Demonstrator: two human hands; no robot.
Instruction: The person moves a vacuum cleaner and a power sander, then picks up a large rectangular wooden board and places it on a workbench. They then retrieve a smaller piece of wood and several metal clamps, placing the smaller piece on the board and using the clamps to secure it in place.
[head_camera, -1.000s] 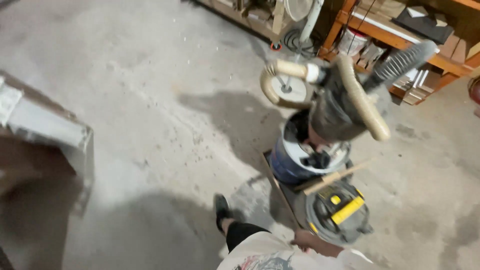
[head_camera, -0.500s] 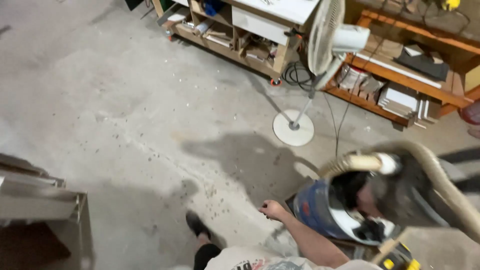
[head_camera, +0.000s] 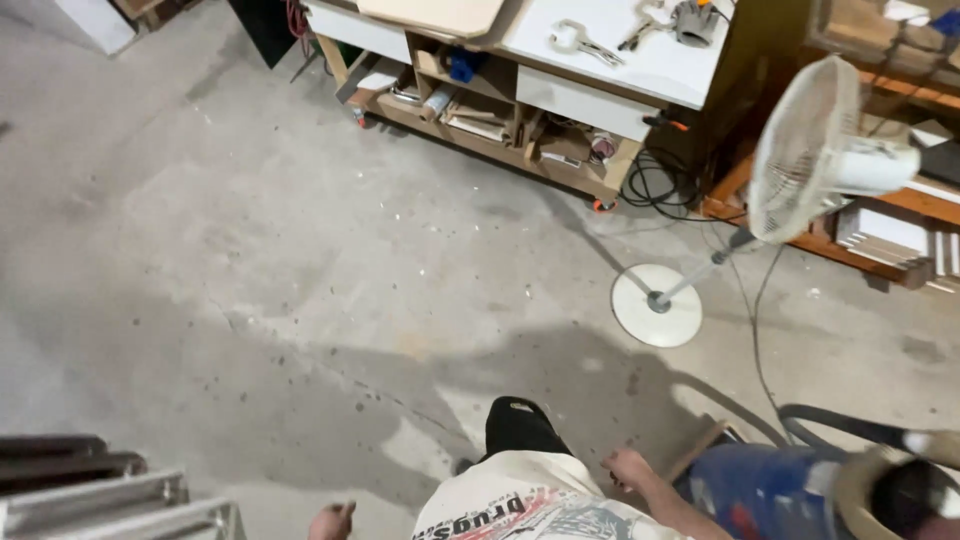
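- the person's right hand (head_camera: 630, 468) hangs low by the hip, fingers loosely curled and holding nothing, just beside a blue barrel-shaped vacuum canister (head_camera: 765, 492) at the bottom right of the view.
- a dark hose (head_camera: 850, 425) curves off the canister across the concrete floor (head_camera: 250, 250); a wooden board (head_camera: 700, 450) pokes out from beneath it.
- the left hand (head_camera: 332, 520) sits at the bottom edge, closed into a loose fist, empty, well apart from the canister.
- judged from this, the person is standing or stepping beside the canister with nothing gripped; taking hold of it would call for the right hand to reach right and down.
- further out, a white pedestal fan (head_camera: 810, 160) stands on its round base.
- beyond it, a wheeled worktop (head_camera: 640, 60) carries a clamp and pliers, with cluttered shelves below.
- metal rails (head_camera: 100, 490) show at bottom left.
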